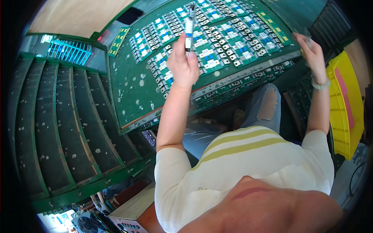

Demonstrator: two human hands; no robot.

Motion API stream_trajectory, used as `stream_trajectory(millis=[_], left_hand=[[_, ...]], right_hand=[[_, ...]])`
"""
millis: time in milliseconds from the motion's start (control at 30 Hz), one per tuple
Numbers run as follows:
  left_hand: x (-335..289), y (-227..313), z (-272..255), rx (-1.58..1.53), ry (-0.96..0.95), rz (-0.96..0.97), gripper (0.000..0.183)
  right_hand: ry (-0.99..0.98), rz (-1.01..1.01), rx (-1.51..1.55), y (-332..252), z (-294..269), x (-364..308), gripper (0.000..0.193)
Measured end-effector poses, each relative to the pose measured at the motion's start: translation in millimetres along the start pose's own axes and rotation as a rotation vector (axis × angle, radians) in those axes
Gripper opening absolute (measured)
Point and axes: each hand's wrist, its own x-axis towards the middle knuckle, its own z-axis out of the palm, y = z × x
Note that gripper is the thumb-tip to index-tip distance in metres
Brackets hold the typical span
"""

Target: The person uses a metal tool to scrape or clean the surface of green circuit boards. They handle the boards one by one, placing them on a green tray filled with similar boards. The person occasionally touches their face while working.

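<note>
Raised over the left part of the table, my left hand (183, 66) is closed on a slim white, black and blue pen-shaped stick (189, 31), held upright between thumb and fingers. Beneath it, rows of green circuit boards (236, 40) lie packed side by side, carrying white, blue and black parts. My right hand (314, 56) is just past the table's right edge, fingers bent together. A small greyish thing, blurred, shows at its fingertips, and I cannot make out its kind.
The green worktable (128, 91) has a worn front edge, with more boards on a level below. A green rack with slanted dark channels (58, 128) stands on the left. To the right is a yellow bin (342, 105). A box with knobs (132, 213) is at lower left.
</note>
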Motion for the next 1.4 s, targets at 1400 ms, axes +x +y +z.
stream_trajectory(millis=[1400], left_hand=[[16.8, -1.9, -10.1, 0.192, 0.312, 0.039, 0.117]], right_hand=[[-0.485, 0.304, 0.992, -88.9, 184.3, 90.1, 0.017]])
